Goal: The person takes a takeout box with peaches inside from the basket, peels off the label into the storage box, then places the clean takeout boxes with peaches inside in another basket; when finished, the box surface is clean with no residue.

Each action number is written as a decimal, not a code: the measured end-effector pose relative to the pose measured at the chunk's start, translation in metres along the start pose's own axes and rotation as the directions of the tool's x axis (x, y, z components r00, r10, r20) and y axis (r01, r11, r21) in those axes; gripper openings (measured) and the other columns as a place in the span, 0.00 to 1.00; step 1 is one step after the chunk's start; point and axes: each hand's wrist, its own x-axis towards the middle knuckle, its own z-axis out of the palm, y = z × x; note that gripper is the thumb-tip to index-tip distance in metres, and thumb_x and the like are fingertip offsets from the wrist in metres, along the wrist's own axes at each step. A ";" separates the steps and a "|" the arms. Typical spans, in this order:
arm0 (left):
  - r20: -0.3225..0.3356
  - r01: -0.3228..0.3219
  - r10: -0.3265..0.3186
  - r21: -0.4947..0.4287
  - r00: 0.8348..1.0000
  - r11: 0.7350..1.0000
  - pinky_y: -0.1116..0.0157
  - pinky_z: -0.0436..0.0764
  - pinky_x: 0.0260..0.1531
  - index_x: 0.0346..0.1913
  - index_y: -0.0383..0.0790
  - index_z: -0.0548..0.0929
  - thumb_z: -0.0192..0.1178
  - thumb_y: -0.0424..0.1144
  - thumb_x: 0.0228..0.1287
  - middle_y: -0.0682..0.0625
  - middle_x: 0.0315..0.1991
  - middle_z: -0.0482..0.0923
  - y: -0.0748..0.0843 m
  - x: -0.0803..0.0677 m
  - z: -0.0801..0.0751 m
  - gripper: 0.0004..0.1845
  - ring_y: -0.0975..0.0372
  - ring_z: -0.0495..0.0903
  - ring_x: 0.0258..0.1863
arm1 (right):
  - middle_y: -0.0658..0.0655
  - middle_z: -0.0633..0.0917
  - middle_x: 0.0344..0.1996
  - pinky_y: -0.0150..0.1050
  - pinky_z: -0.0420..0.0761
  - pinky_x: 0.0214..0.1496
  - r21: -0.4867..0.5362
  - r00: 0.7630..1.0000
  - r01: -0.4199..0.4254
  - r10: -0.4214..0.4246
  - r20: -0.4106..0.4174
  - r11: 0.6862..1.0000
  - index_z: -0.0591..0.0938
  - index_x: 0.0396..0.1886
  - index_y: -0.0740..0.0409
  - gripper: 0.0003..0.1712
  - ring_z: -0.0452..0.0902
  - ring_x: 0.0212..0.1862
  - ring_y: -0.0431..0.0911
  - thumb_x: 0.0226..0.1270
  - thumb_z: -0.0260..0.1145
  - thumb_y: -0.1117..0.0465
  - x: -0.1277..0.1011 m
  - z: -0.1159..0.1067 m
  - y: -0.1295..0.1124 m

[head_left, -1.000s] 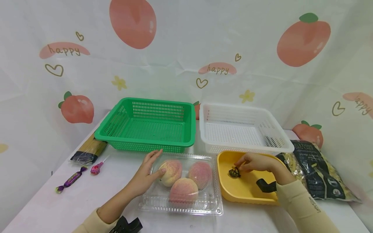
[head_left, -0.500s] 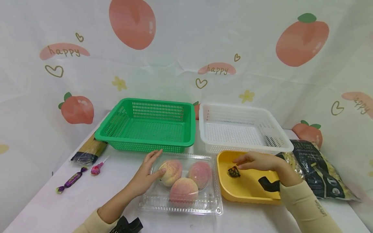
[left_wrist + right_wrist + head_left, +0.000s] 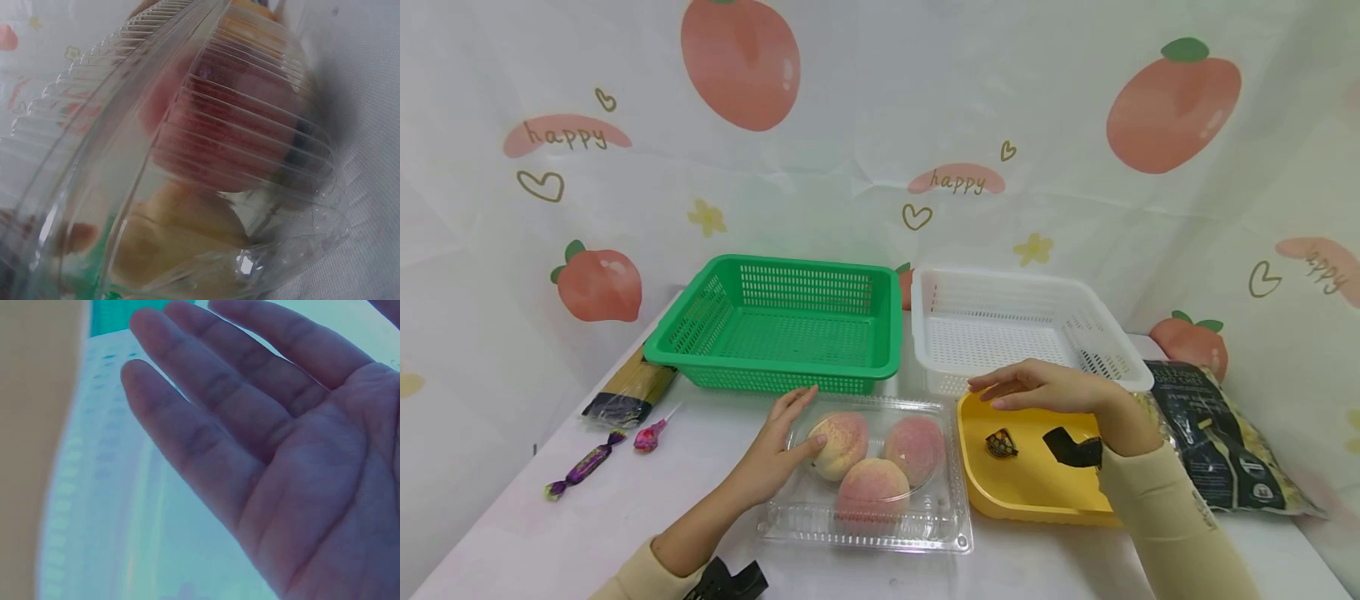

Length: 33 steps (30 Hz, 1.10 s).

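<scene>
My right hand [image 3: 1037, 387] has let go of the small candy [image 3: 1002, 443] and lifted, open, above the yellow tray [image 3: 1037, 492]; my left hand [image 3: 778, 450] stays flat on the peach box [image 3: 865, 521].

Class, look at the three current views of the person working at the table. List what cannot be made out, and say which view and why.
- Print on the small dark packet in the yellow tray: head view, too small to read.
- Text on the dark bag: head view, too small.
- Left hand itself: left wrist view shows only the clear box, blurred and close.
- What lies below the right hand: right wrist view, the palm blocks it.
</scene>
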 end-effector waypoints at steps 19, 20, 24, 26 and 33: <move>-0.004 0.000 0.000 -0.007 1.000 1.000 0.33 0.50 0.61 0.72 0.38 0.52 0.56 0.42 0.66 0.35 0.72 0.42 -0.002 -0.001 -0.001 0.36 0.37 0.42 0.71 | 0.62 0.67 0.67 0.54 0.63 0.68 0.154 0.991 0.088 -0.070 -0.118 0.984 0.67 0.66 0.58 0.28 0.60 0.69 0.57 0.70 0.56 0.55 0.085 -0.021 -0.027; -0.005 0.001 -0.001 -0.007 1.000 1.000 0.33 0.50 0.61 0.72 0.38 0.52 0.56 0.42 0.66 0.35 0.72 0.42 -0.002 -0.001 -0.001 0.36 0.37 0.42 0.71 | 0.61 0.67 0.67 0.54 0.63 0.68 0.158 0.989 0.089 -0.068 -0.131 0.983 0.67 0.66 0.57 0.27 0.61 0.68 0.56 0.70 0.56 0.55 0.090 -0.022 -0.029; -0.011 0.004 -0.004 -0.004 1.000 1.000 0.33 0.50 0.61 0.72 0.37 0.53 0.56 0.41 0.66 0.35 0.72 0.43 -0.003 0.000 -0.001 0.36 0.37 0.43 0.71 | 0.59 0.67 0.67 0.53 0.61 0.69 0.196 0.983 0.084 -0.049 -0.175 0.977 0.68 0.66 0.54 0.26 0.62 0.68 0.55 0.70 0.56 0.54 0.112 -0.025 -0.037; -0.010 0.009 -0.009 -0.009 1.000 1.000 0.33 0.50 0.61 0.72 0.38 0.53 0.56 0.41 0.66 0.36 0.72 0.43 -0.004 0.001 0.000 0.36 0.37 0.42 0.71 | 0.58 0.66 0.68 0.52 0.59 0.70 0.219 0.980 0.080 -0.036 -0.197 0.973 0.68 0.66 0.54 0.26 0.61 0.68 0.53 0.70 0.55 0.54 0.124 -0.027 -0.041; 0.001 0.013 -0.013 -0.012 1.000 1.000 0.33 0.49 0.62 0.72 0.38 0.52 0.56 0.42 0.66 0.36 0.72 0.42 -0.006 0.003 0.002 0.37 0.38 0.42 0.71 | 0.54 0.63 0.70 0.56 0.59 0.68 0.292 0.950 0.051 0.044 -0.308 0.955 0.65 0.68 0.56 0.29 0.56 0.70 0.51 0.70 0.55 0.53 0.156 -0.028 -0.053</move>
